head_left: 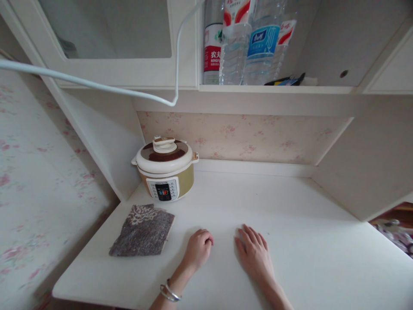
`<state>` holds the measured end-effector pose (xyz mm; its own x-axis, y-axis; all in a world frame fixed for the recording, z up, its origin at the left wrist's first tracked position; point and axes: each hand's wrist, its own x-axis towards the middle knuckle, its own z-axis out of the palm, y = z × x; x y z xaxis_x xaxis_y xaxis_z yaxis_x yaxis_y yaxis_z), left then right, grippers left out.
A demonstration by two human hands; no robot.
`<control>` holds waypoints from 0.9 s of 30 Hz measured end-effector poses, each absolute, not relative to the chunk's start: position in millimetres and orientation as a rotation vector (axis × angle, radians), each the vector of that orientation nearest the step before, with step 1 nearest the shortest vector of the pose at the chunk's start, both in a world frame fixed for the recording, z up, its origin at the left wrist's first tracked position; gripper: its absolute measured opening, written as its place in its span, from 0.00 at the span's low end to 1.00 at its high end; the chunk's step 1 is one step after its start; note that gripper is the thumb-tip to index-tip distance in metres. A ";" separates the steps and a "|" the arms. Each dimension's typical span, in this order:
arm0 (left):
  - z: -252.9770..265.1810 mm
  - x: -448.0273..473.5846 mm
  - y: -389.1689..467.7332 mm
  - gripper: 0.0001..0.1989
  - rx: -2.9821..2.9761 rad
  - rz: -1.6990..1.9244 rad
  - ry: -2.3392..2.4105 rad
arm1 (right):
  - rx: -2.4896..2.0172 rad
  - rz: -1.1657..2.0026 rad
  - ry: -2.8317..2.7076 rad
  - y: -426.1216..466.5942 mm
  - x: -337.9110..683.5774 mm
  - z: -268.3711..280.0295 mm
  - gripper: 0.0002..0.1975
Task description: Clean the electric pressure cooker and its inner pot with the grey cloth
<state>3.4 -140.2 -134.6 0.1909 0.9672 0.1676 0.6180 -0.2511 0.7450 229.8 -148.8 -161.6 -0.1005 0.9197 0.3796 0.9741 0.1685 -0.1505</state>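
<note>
My left hand (199,249) rests on the white counter (300,267) with its fingers curled into a loose fist. Nothing shows in its grip, and bangles circle that wrist. To its right, my right hand (254,254) lies palm down on the same surface, fingers stretched out and a little apart, holding nothing. A folded grey-brown cloth (145,234) with a pale pattern lies left of my left hand, not touching it. Behind the cloth stands an electric pressure cooker (164,170) with a brown and white lid, its control panel facing me.
Above the counter, several clear plastic bottles (263,47) stand on an open shelf (329,89) beside a glass-fronted cabinet door (129,71). A white curved rod or cable (112,89) crosses the upper left. Side panels (361,159) enclose the counter's back.
</note>
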 end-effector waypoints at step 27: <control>-134.9 3.7 -139.9 0.13 1.955 0.854 1.487 | -1.778 -0.195 -2.061 -149.3 229.2 -160.1 0.18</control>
